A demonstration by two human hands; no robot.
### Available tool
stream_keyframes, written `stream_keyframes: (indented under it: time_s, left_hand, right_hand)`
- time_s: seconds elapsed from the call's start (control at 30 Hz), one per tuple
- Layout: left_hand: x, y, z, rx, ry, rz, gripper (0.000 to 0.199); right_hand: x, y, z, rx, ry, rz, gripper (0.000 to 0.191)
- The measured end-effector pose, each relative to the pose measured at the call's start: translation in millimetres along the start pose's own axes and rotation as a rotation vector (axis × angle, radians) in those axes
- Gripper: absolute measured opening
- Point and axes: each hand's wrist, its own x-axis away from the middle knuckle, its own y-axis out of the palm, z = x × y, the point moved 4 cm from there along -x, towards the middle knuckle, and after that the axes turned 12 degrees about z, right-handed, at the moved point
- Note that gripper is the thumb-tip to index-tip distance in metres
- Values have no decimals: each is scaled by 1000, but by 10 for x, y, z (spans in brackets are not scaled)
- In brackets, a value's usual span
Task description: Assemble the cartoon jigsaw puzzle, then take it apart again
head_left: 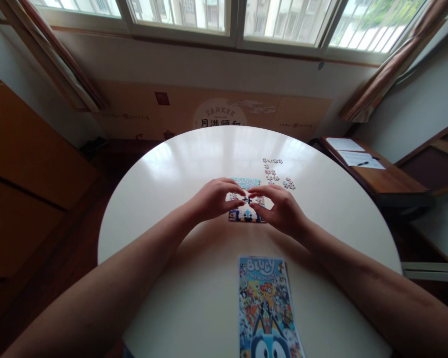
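Note:
On the white round table lies a partly assembled jigsaw puzzle, its border joined around an open middle. Just over that middle is a small dark puzzle piece, pinched at the fingertips of both hands. My left hand reaches in from the left, its thumb and forefinger at the piece. Opposite it, my right hand curves in with thumb and forefinger at the piece's other side. The fingers cover parts of the puzzle's left and right edges. Nearer to me lies a Bluey picture sheet.
Loose puzzle pieces lie in short rows beyond my right hand, with a small cluster beside them. The table has a curved edge. Papers and a pen rest on a wooden side table at right.

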Motion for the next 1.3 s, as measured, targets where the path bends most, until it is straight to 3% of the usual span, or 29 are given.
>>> stream_keyframes:
  time_s: [0.93,1.3]
  left_hand:
    - [-14,-25,20,-14,-8,-24,8]
    - [-19,-55,53,-30,-9,18,7]
  right_hand:
    - [11,16,-24,-49,-32,2,31]
    - [24,19,-12,-32,12,42,22]
